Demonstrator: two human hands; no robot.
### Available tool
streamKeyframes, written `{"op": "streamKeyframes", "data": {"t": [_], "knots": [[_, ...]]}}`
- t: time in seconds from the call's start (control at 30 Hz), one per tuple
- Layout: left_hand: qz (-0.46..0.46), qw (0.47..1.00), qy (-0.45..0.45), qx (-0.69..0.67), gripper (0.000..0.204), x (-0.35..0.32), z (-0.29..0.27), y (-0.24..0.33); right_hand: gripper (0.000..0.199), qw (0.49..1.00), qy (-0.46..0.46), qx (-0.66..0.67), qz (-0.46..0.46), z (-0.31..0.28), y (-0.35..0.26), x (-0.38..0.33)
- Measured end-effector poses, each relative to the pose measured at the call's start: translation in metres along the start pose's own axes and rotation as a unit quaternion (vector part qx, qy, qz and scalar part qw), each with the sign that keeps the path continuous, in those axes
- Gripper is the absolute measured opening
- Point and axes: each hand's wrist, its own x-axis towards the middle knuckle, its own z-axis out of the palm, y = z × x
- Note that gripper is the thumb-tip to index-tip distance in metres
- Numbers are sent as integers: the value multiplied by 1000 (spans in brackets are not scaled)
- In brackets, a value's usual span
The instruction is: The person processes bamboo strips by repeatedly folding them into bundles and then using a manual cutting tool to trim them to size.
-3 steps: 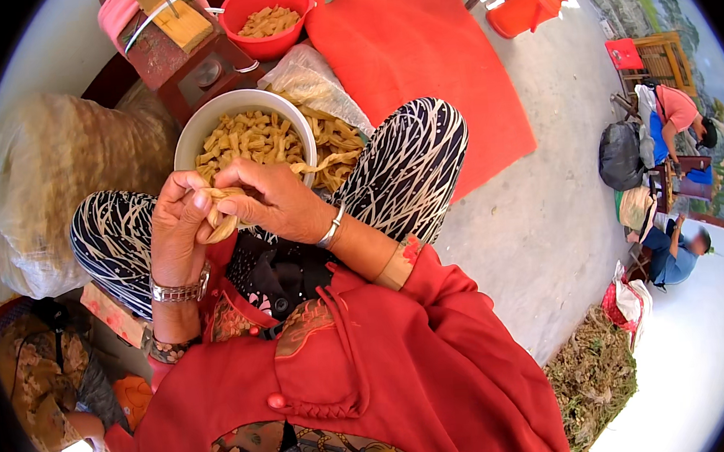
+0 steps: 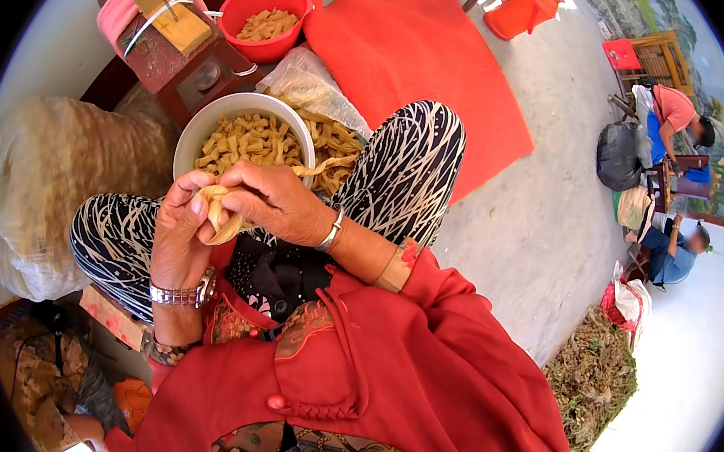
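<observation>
A pale yellow, pliable strip (image 2: 226,226) is bent into a loop between my hands, above my lap. My left hand (image 2: 179,226) pinches it from the left with thumb and fingers. From the other side my right hand (image 2: 275,203) grips it, thumb pressed on top. Fingers hide part of the strip, so I cannot tell whether it is knotted. Just beyond my hands stands a white bucket (image 2: 309,137) full of short, folded yellowish pieces (image 2: 248,140). Longer loose strips (image 2: 335,144) of the same look lie to its right, partly under a clear plastic bag (image 2: 305,77).
Beyond the bucket are a dark red wooden stand (image 2: 162,68) and a red basin (image 2: 232,18) with more pieces. A large bulging sack (image 2: 74,183) sits at left. Right of a red mat (image 2: 418,62) stand an orange jug (image 2: 523,13) and two seated people (image 2: 669,116).
The strip's loop has turned slightly between my fingers and looks rounder. Both hands keep their hold, nearly in place.
</observation>
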Motion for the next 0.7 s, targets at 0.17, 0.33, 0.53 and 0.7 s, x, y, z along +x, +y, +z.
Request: {"op": "streamKeyframes", "data": {"t": [0.17, 0.33, 0.53, 0.7], "knots": [[-9, 993, -37, 109, 38, -7, 8, 7, 30, 998, -5, 44, 47, -7, 2, -3], [162, 870, -62, 462, 46, -5, 15, 0, 36, 974, -10, 150, 171, -5, 11, -20], [157, 839, -73, 516, 49, 2, 20, -7, 36, 974, 1, 134, 184, -5, 16, -23], [125, 870, -38, 475, 45, 6, 15, -18, 31, 982, 10, 108, 158, 2, 22, -21]]}}
